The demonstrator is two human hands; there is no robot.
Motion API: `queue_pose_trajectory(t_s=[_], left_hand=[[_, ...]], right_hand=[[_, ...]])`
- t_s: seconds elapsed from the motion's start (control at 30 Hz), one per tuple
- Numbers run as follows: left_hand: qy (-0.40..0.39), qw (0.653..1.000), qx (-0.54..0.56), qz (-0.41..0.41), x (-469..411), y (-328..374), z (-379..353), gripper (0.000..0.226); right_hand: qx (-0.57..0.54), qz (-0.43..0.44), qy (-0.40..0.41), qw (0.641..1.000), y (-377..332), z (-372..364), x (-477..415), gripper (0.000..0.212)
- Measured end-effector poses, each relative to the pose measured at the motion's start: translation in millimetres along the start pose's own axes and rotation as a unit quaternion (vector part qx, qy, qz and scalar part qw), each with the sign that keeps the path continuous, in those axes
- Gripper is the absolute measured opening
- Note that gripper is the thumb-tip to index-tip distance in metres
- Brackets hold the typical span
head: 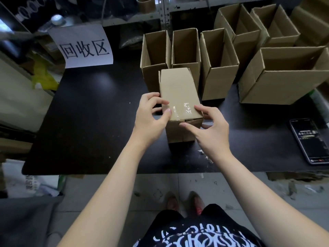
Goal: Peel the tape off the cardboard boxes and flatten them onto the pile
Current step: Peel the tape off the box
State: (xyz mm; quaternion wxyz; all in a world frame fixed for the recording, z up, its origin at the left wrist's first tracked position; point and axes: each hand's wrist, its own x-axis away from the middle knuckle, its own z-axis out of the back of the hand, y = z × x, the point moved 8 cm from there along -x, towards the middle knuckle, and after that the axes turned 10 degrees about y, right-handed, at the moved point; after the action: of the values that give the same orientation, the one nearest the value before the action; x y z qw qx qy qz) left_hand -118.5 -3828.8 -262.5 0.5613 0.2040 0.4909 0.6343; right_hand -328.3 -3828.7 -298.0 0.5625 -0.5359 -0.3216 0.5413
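**Q:** What surface and room are shown?

**A:** A matte black table [89, 122] is seen, backed by metal shelving [165, 13] and a white paper sign [83, 47]. A phone [309, 139] lies at its right edge.

**Q:** And the materials?

**A:** Open-topped corrugated boxes [219, 68] are ranged behind. A small box [178, 90] near the table's middle, crossed by glossy, wrinkled tape [185, 108], is gripped by the left hand [151, 116] and pinched at its near corner by the right hand [211, 129].

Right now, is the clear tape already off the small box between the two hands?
No, shiny clear tape lies across the near end of the small box, between the left hand and the right hand.
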Motion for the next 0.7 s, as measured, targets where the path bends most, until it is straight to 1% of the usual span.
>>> queue_pose_trajectory(t_s=[0.07, 0.13, 0.27, 0.4, 0.53, 0.7], left_hand=[[0.026, 0.999, 0.017, 0.016, 2, -1, 5, 0.011], [0.033, 0.999, 0.01, 0.029, 2, -3, 10, 0.008], [0.023, 0.998, -0.044, 0.045, 1, -10, 19, 0.005], [0.013, 0.996, -0.061, 0.057, -3, -16, 27, 0.007], [-0.009, 0.997, -0.056, 0.048, -6, -17, 28, 0.008], [-0.004, 0.996, -0.09, 0.014, -12, -16, 23, 0.011]], right_hand=[[0.022, 0.021, -0.007, 1.0, -5, 0, 3, 0.06], [0.036, 0.044, -0.023, 0.998, -11, -4, 7, 0.063], [0.048, 0.072, -0.064, 0.994, -19, -17, 10, 0.066], [0.043, 0.078, -0.079, 0.993, -20, -27, 14, 0.065], [0.045, 0.079, -0.081, 0.992, -18, -32, 14, 0.065], [0.048, 0.079, -0.076, 0.993, -16, -33, 11, 0.065]])
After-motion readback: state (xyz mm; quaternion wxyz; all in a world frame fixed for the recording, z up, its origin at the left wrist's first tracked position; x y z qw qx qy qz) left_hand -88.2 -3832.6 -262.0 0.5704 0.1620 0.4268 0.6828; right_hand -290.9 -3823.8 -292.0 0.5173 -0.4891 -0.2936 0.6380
